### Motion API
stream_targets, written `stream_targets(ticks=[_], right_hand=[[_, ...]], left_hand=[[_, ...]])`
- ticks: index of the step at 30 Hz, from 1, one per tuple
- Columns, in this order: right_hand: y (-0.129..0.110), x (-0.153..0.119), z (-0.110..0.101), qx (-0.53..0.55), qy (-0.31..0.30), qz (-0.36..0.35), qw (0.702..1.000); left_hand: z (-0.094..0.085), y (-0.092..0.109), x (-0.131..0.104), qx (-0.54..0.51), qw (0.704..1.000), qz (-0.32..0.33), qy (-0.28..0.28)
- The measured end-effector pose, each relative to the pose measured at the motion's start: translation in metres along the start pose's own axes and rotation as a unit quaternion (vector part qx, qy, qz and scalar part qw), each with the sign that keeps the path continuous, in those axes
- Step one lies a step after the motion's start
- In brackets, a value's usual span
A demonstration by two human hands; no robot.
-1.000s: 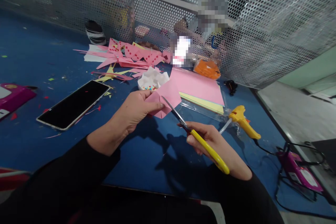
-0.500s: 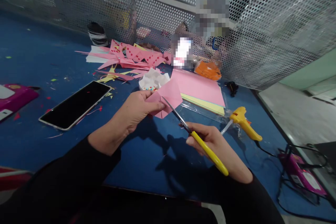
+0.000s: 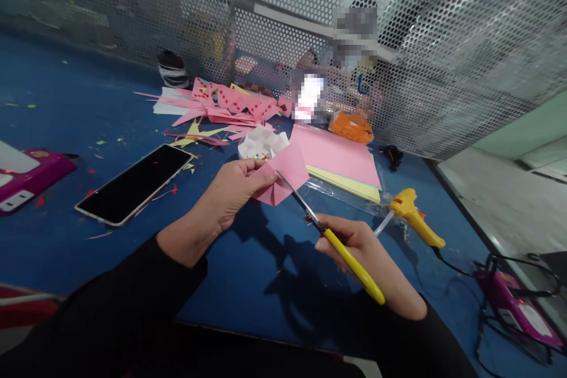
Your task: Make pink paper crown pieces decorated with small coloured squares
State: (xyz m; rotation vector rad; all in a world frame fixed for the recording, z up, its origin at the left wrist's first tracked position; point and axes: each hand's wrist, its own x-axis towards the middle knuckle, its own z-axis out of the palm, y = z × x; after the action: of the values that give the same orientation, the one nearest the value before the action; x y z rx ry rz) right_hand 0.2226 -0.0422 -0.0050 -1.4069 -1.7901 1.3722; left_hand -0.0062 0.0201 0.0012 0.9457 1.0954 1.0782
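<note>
My left hand (image 3: 234, 189) pinches a piece of folded pink paper (image 3: 290, 168) between thumb and fingers, above the blue table. My right hand (image 3: 354, 245) is closed around yellow-handled scissors (image 3: 352, 263). Their blades point up and left, and the tips meet the paper close to my left thumb. Just behind the paper stands a white paper cup (image 3: 261, 140) with small coloured bits in it, partly hidden by my left fingers and the paper.
A phone (image 3: 135, 183) lies left, beside a magenta device (image 3: 33, 183). Pink paper strips (image 3: 239, 103) and a stack of coloured sheets (image 3: 341, 159) lie behind. To the right are a yellow glue gun (image 3: 416, 218) and a cabled magenta device (image 3: 516, 307). A perforated metal screen (image 3: 283, 29) stands at the back.
The view has shifted slightly, so everything sits a little lower. The scissor tips stay at the paper by my left thumb, and both hands keep their hold.
</note>
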Motion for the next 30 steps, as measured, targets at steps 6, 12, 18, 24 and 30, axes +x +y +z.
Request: stream_targets(ticks=[6,12,18,24,30], right_hand=[[0.008,0.001,0.001,0.014,0.000,-0.006,1.000],[0.011,0.000,0.000,-0.011,0.012,-0.007,1.000],[0.009,-0.001,0.000,-0.022,-0.001,-0.008,1.000],[0.004,-0.001,0.000,-0.021,-0.001,-0.023,1.000],[-0.001,-0.002,0.002,-0.025,-0.001,-0.055,0.998]], left_hand=[[-0.001,-0.001,0.000,-0.020,1.000,-0.001,-0.008],[-0.001,-0.002,0.000,-0.021,1.000,0.006,-0.015],[-0.001,-0.004,0.001,-0.029,1.000,0.003,-0.013],[-0.001,-0.002,0.001,-0.038,0.999,0.005,-0.010],[0.001,0.002,-0.001,-0.058,0.998,0.004,-0.012]])
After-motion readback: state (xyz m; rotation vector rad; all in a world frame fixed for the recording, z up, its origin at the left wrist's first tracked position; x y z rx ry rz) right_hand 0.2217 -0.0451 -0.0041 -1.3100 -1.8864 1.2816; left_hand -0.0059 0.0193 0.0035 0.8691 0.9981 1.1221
